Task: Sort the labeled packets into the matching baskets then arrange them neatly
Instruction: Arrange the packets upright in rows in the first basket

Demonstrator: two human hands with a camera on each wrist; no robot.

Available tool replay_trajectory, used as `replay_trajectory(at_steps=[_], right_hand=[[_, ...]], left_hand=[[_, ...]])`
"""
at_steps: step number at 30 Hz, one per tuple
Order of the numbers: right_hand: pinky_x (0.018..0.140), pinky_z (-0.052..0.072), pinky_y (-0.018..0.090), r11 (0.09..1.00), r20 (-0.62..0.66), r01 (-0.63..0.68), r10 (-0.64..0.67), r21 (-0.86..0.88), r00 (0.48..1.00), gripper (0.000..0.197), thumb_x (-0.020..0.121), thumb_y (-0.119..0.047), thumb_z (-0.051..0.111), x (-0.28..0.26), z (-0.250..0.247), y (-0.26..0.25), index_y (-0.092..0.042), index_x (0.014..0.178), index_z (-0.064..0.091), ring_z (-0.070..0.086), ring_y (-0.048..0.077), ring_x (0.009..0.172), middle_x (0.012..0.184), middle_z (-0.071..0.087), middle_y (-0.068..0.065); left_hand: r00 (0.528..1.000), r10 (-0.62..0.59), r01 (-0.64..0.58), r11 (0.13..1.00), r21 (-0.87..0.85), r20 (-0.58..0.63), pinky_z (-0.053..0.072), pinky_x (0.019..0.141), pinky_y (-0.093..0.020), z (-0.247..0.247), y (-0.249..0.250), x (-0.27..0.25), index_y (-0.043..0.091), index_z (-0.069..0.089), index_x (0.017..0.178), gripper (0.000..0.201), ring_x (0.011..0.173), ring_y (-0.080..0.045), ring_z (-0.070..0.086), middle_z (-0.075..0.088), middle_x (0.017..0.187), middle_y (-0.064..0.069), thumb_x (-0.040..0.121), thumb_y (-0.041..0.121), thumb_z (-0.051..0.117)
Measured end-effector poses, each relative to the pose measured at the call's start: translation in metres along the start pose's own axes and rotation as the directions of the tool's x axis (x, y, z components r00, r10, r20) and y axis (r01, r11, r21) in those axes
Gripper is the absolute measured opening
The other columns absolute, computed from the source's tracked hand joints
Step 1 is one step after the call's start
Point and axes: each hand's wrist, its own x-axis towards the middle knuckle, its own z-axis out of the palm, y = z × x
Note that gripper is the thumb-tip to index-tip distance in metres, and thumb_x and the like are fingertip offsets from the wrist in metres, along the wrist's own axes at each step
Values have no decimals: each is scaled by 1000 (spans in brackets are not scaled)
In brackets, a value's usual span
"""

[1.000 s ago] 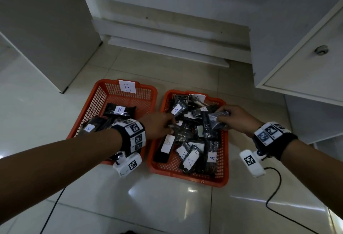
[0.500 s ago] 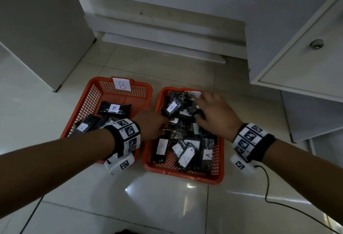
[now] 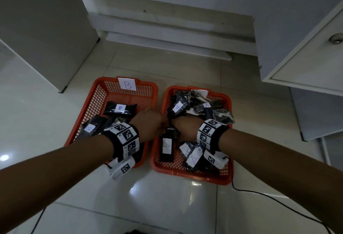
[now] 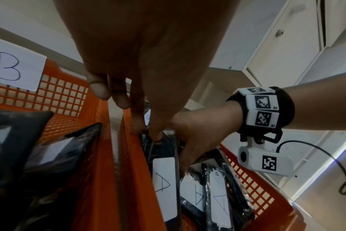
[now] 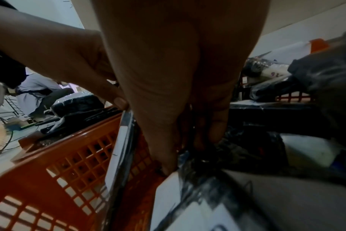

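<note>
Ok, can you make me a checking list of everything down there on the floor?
Surface: shiny pale tiled floor.
Job's things: orange B basket holds B packets; A basket beside it is piled with A packets, untidy.
Clutter: nothing seen.
Hands: left hand and right hand meet at the A basket's left wall, fingers on an upright A packet; exact hold unclear.
Cables: black cable trails from the right wrist camera.
Surroundings: white cabinets, a knob.
</note>
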Motion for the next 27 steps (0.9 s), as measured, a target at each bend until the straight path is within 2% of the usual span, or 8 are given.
replay_trajectory(at_steps=[6, 11, 14, 16, 19, 21, 24, 27], right_hand=[[89, 53, 33, 1000, 25, -22, 22, -18, 999, 64, 78, -42, 89, 2, 8, -5, -14, 131, 65, 66, 26, 111, 128, 65, 7], [83, 56, 34, 997, 70, -72, 71, 10, 995, 45, 80, -25, 88, 2, -2, -3, -6, 117, 72, 68, 27, 103, 116, 67, 10], [67, 43, 21, 999, 90, -37, 35, 14, 995, 44, 79, -26, 90, -2, -1, -1, -6, 114, 72, 65, 22, 98, 111, 67, 7], [57, 35, 16, 998, 134, -38, 32, 46, 990, 34, 79, -24, 89, -3, -6, 2, -13, 105, 70, 61, 17, 88, 101, 69, 2], [62, 43, 25, 983, 121, -80, 60, 167, 991, 27, 78, -20, 89, -3, -17, 11, -19, 93, 66, 62, 15, 82, 91, 68, -4], [67, 46, 25, 969, 60, -90, 78, 232, 995, 27, 81, -16, 86, -9, -30, 18, -21, 100, 69, 61, 9, 83, 96, 67, -7], [83, 52, 26, 974, 31, -91, 86, 207, 996, 28, 89, -19, 81, -24, -48, 30, -26, 115, 73, 62, 6, 96, 108, 67, -13], [96, 53, 30, 982, 35, -78, 73, 173, 997, 20, 93, -24, 77, -42, -59, 41, -32, 112, 76, 61, 3, 104, 114, 65, -18]], left_hand=[[1000, 30, -30, 1000, -3, 5, 53, 82, -39, 0, 3, 0, 33, 73, 103, 17, 94, -24, 63, 67, 102, 4, 90, 30, 62], [999, 33, -33, 999, -6, -3, 56, 81, -43, 1, 0, -1, 33, 72, 105, 20, 97, -24, 64, 66, 106, 3, 89, 32, 61], [1000, 29, -29, 1000, -6, 2, 56, 83, -45, 2, -2, -2, 36, 70, 107, 20, 100, -23, 62, 64, 109, 5, 88, 36, 61], [999, 36, -36, 999, -1, 3, 56, 82, -45, 2, -4, -3, 34, 70, 105, 17, 97, -24, 62, 64, 106, 5, 90, 34, 62], [998, 55, -55, 998, -8, 9, 56, 81, -41, -2, -1, -5, 29, 72, 103, 14, 93, -22, 65, 66, 99, 4, 92, 29, 63], [997, 72, -72, 997, 0, 11, 56, 80, -39, -5, 2, -5, 24, 73, 103, 14, 91, -22, 67, 68, 98, 2, 92, 25, 64], [997, 71, -73, 993, 89, 18, 54, 86, -41, -6, 9, -1, 24, 72, 108, 18, 102, -24, 63, 67, 106, -1, 94, 28, 62], [997, 57, -66, 981, 182, 53, 51, 93, -45, -5, 19, 8, 25, 70, 119, 24, 115, -31, 57, 61, 122, -5, 97, 31, 60]])
